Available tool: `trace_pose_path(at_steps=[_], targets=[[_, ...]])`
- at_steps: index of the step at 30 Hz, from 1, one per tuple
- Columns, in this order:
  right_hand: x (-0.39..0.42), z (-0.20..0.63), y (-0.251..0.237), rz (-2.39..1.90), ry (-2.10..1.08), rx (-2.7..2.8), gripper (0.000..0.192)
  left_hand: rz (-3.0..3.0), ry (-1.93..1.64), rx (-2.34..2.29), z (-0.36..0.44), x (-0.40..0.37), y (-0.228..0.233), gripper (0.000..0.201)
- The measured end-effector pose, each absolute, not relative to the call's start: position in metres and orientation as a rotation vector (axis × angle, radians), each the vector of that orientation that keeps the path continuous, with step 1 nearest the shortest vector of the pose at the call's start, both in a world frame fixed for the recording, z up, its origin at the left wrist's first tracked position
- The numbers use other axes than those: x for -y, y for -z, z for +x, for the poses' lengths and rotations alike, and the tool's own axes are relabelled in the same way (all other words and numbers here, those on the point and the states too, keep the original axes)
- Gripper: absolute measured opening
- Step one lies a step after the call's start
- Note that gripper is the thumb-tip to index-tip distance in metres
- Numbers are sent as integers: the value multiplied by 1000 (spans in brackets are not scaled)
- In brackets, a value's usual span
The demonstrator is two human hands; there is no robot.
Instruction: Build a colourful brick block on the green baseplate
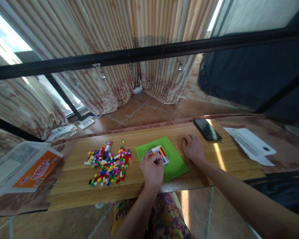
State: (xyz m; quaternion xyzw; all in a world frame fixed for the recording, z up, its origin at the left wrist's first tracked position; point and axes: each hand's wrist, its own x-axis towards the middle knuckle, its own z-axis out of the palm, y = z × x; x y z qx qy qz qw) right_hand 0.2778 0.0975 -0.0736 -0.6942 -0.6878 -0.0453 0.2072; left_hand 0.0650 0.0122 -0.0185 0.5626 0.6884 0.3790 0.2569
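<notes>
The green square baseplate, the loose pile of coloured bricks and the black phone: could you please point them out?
Green square baseplate [175,159], head view, bare right part.
Loose pile of coloured bricks [108,164], head view, middle.
Black phone [207,129], head view, screen centre.

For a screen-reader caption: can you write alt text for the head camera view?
A person's left hand presses on a small multicoloured brick build on a green baseplate, while the right hand rests on the wooden table. A pile of loose bricks lies left; a phone lies right.
</notes>
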Motion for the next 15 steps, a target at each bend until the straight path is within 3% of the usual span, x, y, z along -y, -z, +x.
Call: trace_pose_path(at_steps=[15], targets=[[-99, 279, 76, -1943, 133, 1931, 29, 1639, -1054, -1800, 59, -10, 22, 15]])
